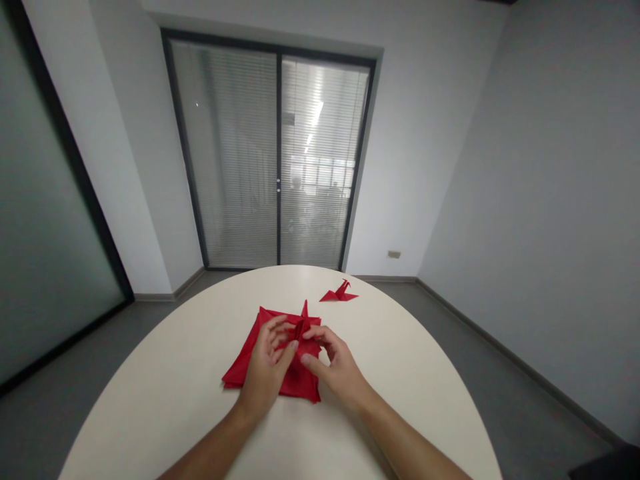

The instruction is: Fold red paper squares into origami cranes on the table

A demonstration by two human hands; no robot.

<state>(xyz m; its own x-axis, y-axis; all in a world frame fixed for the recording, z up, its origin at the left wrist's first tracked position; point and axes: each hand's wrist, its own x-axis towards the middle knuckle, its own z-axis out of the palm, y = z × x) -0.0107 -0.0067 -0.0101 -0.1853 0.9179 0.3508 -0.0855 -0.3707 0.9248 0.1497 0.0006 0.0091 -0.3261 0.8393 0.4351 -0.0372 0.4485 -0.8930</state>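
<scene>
My left hand [265, 367] and my right hand [336, 363] meet over a stack of red paper sheets [240, 367] on a round white table [175, 393]. Both pinch a small, partly folded red paper piece [301, 323] whose point sticks up between the fingertips. The fingers of each hand are curled and pressed on the folded piece. A finished red paper crane [340, 293] sits on the table farther back, to the right of the stack, apart from both hands.
The table's curved edge runs around me, with grey floor beyond it. Behind the table stand glass doors with blinds [275, 160] and plain grey walls. A dark glass panel [40, 220] lines the left side.
</scene>
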